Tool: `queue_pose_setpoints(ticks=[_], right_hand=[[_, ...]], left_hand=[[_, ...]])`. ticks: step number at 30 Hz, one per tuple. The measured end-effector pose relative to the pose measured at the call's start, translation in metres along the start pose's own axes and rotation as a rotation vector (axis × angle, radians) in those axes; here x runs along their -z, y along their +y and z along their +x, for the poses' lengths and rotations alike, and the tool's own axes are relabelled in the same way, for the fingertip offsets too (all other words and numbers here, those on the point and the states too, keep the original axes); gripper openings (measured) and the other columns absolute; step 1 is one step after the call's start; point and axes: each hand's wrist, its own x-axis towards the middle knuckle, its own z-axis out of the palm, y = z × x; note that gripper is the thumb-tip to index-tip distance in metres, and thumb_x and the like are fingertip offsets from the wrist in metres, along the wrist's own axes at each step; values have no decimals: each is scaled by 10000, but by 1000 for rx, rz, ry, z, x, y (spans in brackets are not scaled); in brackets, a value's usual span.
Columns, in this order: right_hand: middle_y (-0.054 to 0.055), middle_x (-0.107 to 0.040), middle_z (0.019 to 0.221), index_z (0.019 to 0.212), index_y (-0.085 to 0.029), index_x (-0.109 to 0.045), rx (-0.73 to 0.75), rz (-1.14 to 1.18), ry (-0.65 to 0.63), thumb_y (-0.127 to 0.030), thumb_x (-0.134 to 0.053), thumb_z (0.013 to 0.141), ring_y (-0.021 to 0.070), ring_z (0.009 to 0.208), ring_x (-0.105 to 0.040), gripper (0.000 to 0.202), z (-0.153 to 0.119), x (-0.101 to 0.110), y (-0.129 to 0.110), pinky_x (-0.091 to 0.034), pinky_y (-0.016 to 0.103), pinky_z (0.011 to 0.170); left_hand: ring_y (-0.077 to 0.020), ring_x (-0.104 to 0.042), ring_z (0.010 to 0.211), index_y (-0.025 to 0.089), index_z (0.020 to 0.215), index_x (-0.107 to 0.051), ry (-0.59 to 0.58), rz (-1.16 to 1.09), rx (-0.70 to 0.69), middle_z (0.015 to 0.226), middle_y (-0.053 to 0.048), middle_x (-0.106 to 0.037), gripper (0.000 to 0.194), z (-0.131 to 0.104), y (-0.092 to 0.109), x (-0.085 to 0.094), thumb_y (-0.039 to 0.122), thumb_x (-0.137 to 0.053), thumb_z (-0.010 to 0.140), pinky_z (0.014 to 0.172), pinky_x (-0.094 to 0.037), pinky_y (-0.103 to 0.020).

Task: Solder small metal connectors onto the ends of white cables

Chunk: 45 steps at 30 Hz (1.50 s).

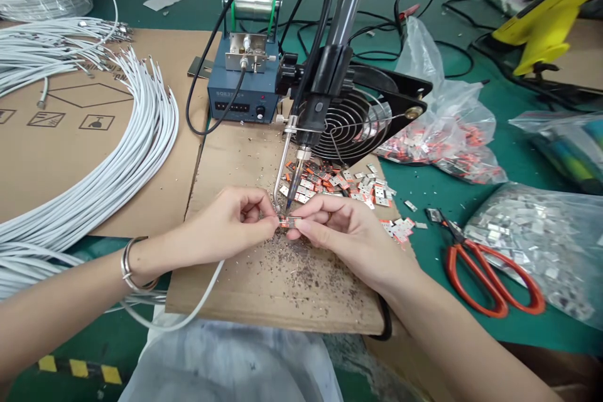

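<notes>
My left hand (238,221) is closed in a pinch, with a white cable (207,294) running out from beneath it towards my lap. My right hand (343,226) pinches a small metal connector (290,222) with orange on it. Both sets of fingertips meet at this piece, so the cable's end is hidden. Just above the connector is the tip of a soldering iron (294,185), clamped in a stand and pointing down. A thin curved solder feed tube (281,166) ends beside the tip. Whether the tip touches the connector I cannot tell.
Behind the iron lie a round fan guard (336,129) and loose connectors (348,182). A blue solder feeder (242,91) carries a solder spool (254,5). White cables (141,157) lie left. Red-handled scissors (494,276) and a bag of metal parts (541,245) are right.
</notes>
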Motion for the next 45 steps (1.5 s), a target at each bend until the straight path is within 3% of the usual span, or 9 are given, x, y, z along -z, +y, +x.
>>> queue_pose_setpoints(ticks=[19, 28, 31, 36, 45], right_hand=[[6, -690, 659, 743, -190, -659, 18, 73, -24, -252, -736, 711, 116, 601, -651, 104, 0, 1, 2, -492, 188, 542], [20, -693, 670, 751, -170, -639, -7, -58, 23, -226, -718, 694, 122, 622, -642, 112, -2, 0, 0, -471, 195, 555], [26, -693, 667, 745, -168, -630, 7, -85, -11, -244, -719, 686, 130, 624, -637, 131, -2, 3, -1, -474, 213, 572], [27, -669, 608, 707, -169, -622, 61, -175, -104, -267, -698, 706, 117, 513, -570, 125, -13, 5, -10, -406, 212, 454], [36, -647, 624, 740, -179, -607, 140, -252, -99, -225, -617, 772, 131, 522, -563, 57, -58, -8, -15, -411, 222, 457]], left_hand=[[-67, -370, 486, 147, 658, -516, -23, -85, 49, 539, 60, -439, 136, -1, 5, 0, 244, -540, 750, 459, -284, -197], [-83, -419, 516, 135, 704, -564, -42, -27, 61, 571, 40, -494, 139, 2, -3, 2, 252, -536, 772, 477, -307, -210], [-78, -410, 515, 120, 738, -604, -102, -33, 49, 586, 32, -517, 190, -1, -2, 5, 301, -560, 779, 479, -301, -208], [-74, -407, 529, 125, 743, -636, -249, -60, 45, 580, 41, -523, 208, -16, 2, 7, 332, -651, 732, 493, -303, -198], [-83, -486, 581, 129, 751, -651, -347, -97, 29, 637, 14, -598, 193, -48, 12, -15, 265, -536, 829, 559, -363, -183]])
